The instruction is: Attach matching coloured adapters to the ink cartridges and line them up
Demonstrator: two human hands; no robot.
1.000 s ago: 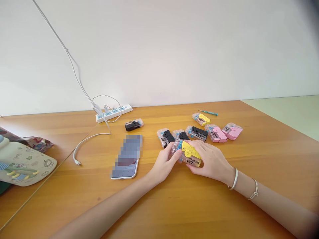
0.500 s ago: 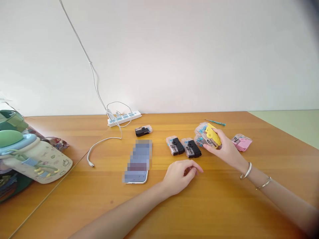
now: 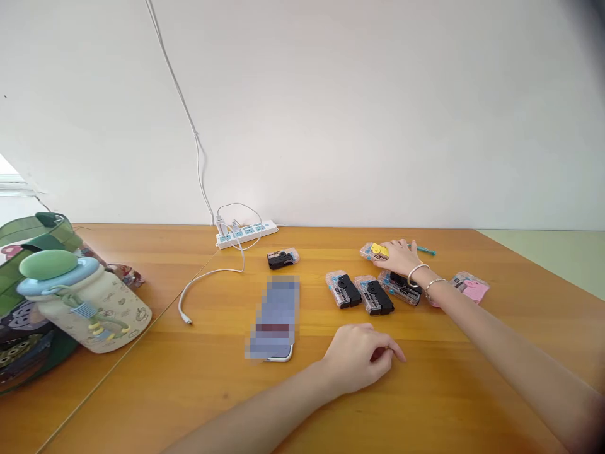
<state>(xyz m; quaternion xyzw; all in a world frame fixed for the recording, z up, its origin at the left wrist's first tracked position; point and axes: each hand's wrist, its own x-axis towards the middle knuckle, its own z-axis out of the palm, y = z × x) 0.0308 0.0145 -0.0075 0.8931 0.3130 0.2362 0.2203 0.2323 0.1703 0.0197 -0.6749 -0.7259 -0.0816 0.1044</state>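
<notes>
At the far side of the group, my right hand (image 3: 403,257) is closed on the near end of a small plastic-wrapped pack with a yellow part (image 3: 379,251), whose right side the fingers hide. Just below that wrist lies a wrapped pack with a black part (image 3: 401,290), partly covered by the hand. Two similar black packs (image 3: 346,291) (image 3: 377,296) lie side by side to its left. A pink wrapped pack (image 3: 470,288) is right of the forearm. My left hand (image 3: 362,358) rests on the table in front, loosely bent, index finger out, holding nothing.
A phone (image 3: 282,353), mostly blurred out, lies left of my left hand. Behind it are another black pack (image 3: 282,258) and a white power strip (image 3: 248,234) with a loose cable (image 3: 203,275). A tumbler (image 3: 101,306) stands far left. A teal screwdriver (image 3: 426,251) lies beyond my right hand.
My right hand has carried the yellow pack away from me and slightly left, uncovering a black pack beneath where it was. The left hand keeps its pose; the view has shifted a little.
</notes>
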